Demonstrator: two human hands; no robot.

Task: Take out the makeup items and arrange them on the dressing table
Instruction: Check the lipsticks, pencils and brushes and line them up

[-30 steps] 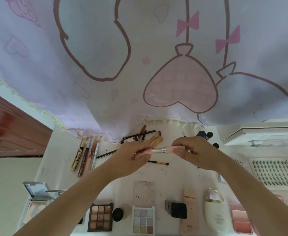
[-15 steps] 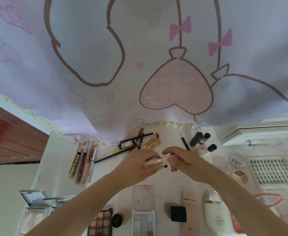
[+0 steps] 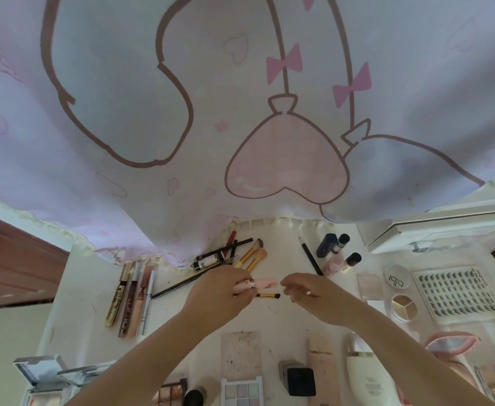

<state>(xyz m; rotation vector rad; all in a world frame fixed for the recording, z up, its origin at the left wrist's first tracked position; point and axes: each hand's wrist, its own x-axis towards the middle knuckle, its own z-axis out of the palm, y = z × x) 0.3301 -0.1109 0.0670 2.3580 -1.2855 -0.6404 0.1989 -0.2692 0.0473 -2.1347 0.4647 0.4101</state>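
Left hand: the left hand (image 3: 222, 294) is over the middle of the table, fingers curled around a pink tube (image 3: 262, 283) with a silver band; the tube points toward the right.
Right hand: the right hand (image 3: 313, 294) is just beside the free end of the pink tube, fingers loosely curled with thumb and forefinger close together; I cannot tell whether they touch the tube or pinch anything.
Under the hands: a small brush (image 3: 268, 295) with black handle lies flat on the white table (image 3: 88, 288).
Behind the hands: two yellow brushes (image 3: 253, 254) and a bunch of dark pencils (image 3: 225, 253) lie near the curtain (image 3: 240, 112).
Left side: four lip gloss tubes (image 3: 132, 297) lie side by side.
Right side: small bottles (image 3: 338, 252), a round jar (image 3: 397, 278) and a lash tray (image 3: 457, 291).
Near edge: an eyeshadow palette (image 3: 241, 389), a black compact (image 3: 300, 380) and a white bottle (image 3: 367, 376).
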